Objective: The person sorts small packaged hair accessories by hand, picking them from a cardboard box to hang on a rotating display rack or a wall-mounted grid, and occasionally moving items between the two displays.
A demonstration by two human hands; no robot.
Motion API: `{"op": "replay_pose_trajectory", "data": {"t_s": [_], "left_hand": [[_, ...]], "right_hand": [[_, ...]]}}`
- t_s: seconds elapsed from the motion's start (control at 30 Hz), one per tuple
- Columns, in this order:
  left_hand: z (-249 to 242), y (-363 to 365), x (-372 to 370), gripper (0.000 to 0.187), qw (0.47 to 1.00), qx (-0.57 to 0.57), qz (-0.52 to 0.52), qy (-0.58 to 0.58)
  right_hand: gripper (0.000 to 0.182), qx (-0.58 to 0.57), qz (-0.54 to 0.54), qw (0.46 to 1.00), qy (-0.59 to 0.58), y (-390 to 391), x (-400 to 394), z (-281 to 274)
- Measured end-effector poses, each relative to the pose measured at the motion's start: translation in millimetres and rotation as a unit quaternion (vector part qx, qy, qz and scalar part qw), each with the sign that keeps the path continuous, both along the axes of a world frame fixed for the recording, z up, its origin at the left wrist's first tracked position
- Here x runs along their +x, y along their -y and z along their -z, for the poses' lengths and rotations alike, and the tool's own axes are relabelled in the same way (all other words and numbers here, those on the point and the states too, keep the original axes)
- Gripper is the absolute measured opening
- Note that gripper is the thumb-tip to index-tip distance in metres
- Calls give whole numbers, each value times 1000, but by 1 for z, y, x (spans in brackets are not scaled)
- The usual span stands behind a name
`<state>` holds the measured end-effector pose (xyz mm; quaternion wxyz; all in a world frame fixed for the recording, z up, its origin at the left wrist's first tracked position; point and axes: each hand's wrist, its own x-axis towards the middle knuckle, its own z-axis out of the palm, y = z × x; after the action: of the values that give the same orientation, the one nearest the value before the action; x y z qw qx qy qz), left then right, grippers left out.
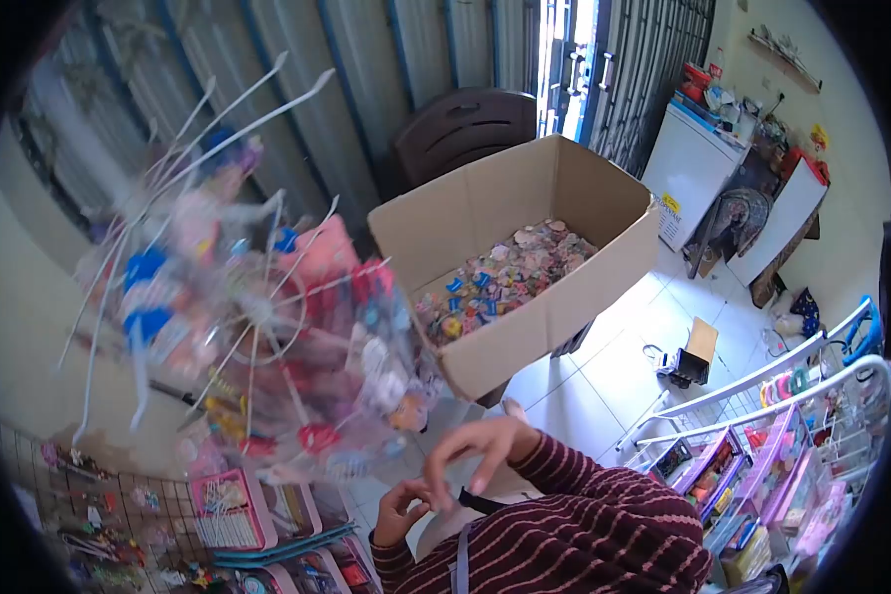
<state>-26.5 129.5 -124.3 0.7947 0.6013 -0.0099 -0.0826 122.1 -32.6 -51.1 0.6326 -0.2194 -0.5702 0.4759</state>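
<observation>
My left hand (401, 511) is low in the middle of the view, its thumb and forefinger brought together. Whatever may be between those fingertips is too small to make out. Above and right of it, my right hand (480, 453) arches downward with fingers curved and apart, and I see nothing held in it. A dark strap-like piece (480, 503) lies just below the right fingers, against my striped clothing (584, 525). Beyond my hands stands a large open cardboard box (500, 346), its bottom covered with many small colourful wrapped items (510, 267).
A white wire hanging rack (257, 312), blurred and loaded with plastic-bagged toys, fills the left. Baskets of small goods (233, 510) stand lower left; a white-railed shelf (762, 396) holds more at right. Behind the box is a brown chair (465, 134). A small carton (701, 342) sits on the tiles.
</observation>
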Motion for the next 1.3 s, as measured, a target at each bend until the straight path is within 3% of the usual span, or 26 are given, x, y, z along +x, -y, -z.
{"op": "replay_pose_trajectory", "data": {"t_s": [0.03, 0.1, 0.2, 0.27, 0.33, 0.37, 0.47, 0.53, 0.6, 0.67, 0.73, 0.77, 0.8, 0.83, 0.87, 0.93, 1.03, 1.1, 1.17, 1.23, 1.27, 1.3], "left_hand": [[-3, 11, 27, 32, 1000, 3, 3, 1], [-10, 31, 82, 32, 985, -105, 31, 135], [-23, 72, 167, 26, 978, -108, -41, 176], [-54, 96, 222, 23, 994, -50, -65, 78], [-67, 106, 274, 22, 974, 172, -96, 111], [-77, 108, 296, 22, 973, 176, -109, 99], [-80, 100, 357, 21, 973, 183, -128, 55], [-72, 89, 399, 24, 956, 261, -128, 32], [-43, 81, 437, 28, 942, 323, -92, -22], [-23, 84, 470, 34, 917, 347, -36, -191], [21, 91, 491, 34, 879, 396, -50, -260], [68, 84, 504, 33, 862, 443, -23, -246], [95, 87, 504, 32, 882, 412, -54, -222], [122, 90, 505, 31, 901, 380, -82, -195], [136, 100, 497, 32, 937, 264, -167, -155], [155, 104, 498, 45, 789, 573, -56, -216], [201, 111, 489, 60, 769, 580, -52, -264], [214, 118, 483, 69, 753, 584, -136, -270], [220, 120, 481, 68, 752, 583, -150, -266], [219, 120, 484, 67, 749, 586, -161, -264], [220, 121, 484, 64, 723, 618, -147, -272], [221, 121, 484, 61, 697, 647, -132, -280]], "right_hand": [[29, -5, 43, 999, -26, 24, 21, 2], [29, -5, 86, 995, -54, 68, 62, 7], [27, -110, 303, 946, -39, 138, 113, -1], [24, -177, 397, 901, 1, 181, 139, -5], [20, -202, 470, 853, 103, 215, 174, -9], [19, -225, 486, 839, 92, 225, 190, -6], [17, -311, 477, 806, 163, 235, 251, -11], [17, -285, 460, 790, 287, 218, 299, -14], [19, -303, 421, 806, 284, 189, 344, 2], [22, -289, 444, 740, 414, 155, 375, 33], [25, -363, 300, 669, 575, 126, 395, 77], [27, -350, 273, 688, 574, 119, 399, 90], [29, -338, 245, 705, 574, 114, 400, 106], [31, -351, 216, 664, 624, 106, 403, 144], [33, -361, 186, 619, 672, 100, 405, 173], [33, -439, 203, 642, 595, 98, 399, 171], [42, -479, 300, 615, 550, 92, 392, 227], [47, -475, 322, 600, 557, 94, 384, 249], [57, -486, 416, 594, 488, 94, 379, 261], [58, -520, 422, 570, 476, 91, 374, 263], [59, -560, 433, 541, 454, 89, 369, 267], [59, -559, 427, 545, 456, 86, 365, 271]]}}
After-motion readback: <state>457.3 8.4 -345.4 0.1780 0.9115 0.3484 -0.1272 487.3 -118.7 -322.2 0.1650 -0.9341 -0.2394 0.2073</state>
